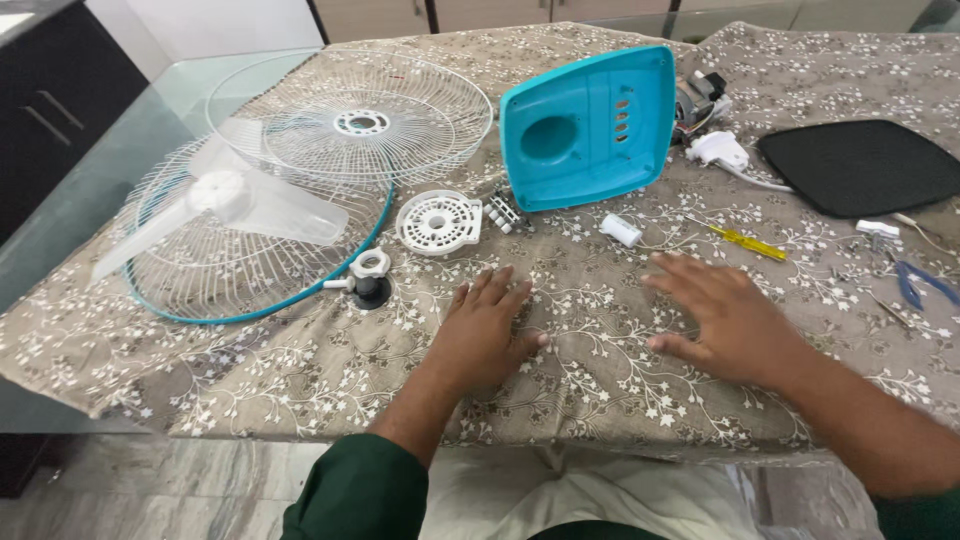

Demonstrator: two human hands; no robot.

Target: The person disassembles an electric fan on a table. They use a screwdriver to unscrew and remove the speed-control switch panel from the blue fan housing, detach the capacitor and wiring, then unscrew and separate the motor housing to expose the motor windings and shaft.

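My left hand (483,330) lies flat on the flower-patterned tablecloth (300,370), fingers apart, holding nothing. My right hand (728,317) rests flat on the cloth to its right, fingers spread and empty. Beyond the hands lie fan parts: a teal housing cover (590,125), a round white perforated disc (438,222), a small white cylinder (620,230) and a yellow-handled screwdriver (745,241). A white nut-like knob (368,270) sits left of my left hand.
Two white wire fan guards (400,140) and a translucent fan blade (250,200) lie at the left. A black pad (860,165), a white plug with cable (720,150), a motor part (700,100) and blue-handled pliers (920,283) are at the right. The table's near edge runs just below my hands.
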